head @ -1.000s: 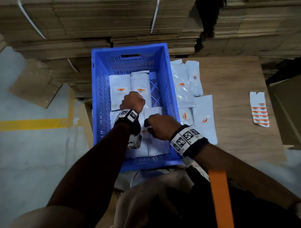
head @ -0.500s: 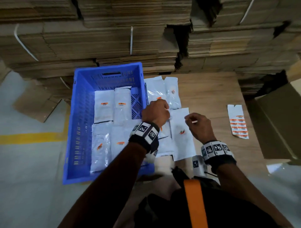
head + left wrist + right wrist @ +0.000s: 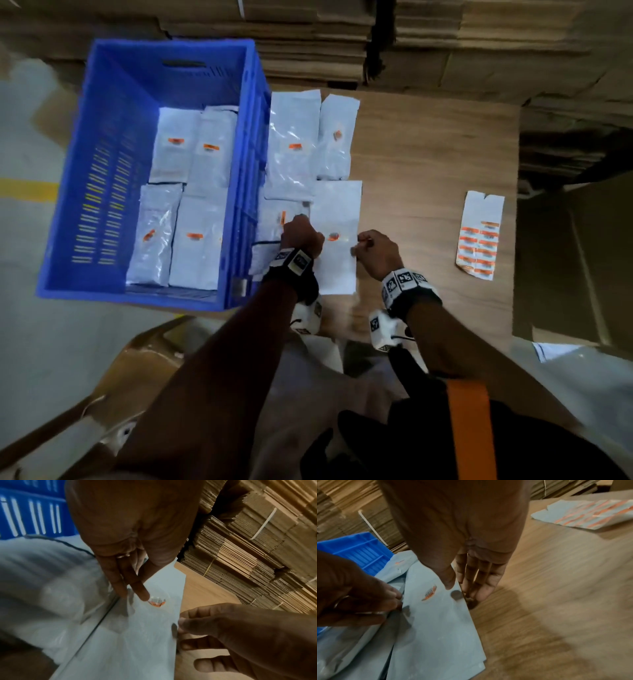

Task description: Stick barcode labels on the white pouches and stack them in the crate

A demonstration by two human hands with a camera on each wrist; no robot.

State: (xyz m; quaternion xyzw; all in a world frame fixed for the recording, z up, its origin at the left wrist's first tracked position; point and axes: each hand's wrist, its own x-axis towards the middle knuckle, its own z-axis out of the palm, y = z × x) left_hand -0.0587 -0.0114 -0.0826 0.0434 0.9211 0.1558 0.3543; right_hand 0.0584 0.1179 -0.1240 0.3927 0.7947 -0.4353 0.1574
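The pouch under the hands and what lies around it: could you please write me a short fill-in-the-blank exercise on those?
1. The crate that holds labelled pouches is ____ in colour.
2. The pouch that both hands touch lies on the table, on the ____ side of the crate.
3. The label sheet lies beyond the person's ____ hand.
4. The left hand is at the pouch's ____ edge.

Missing words: blue; right; right; left

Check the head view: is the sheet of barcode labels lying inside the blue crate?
No. The label sheet lies on the wooden table, well right of the blue crate.
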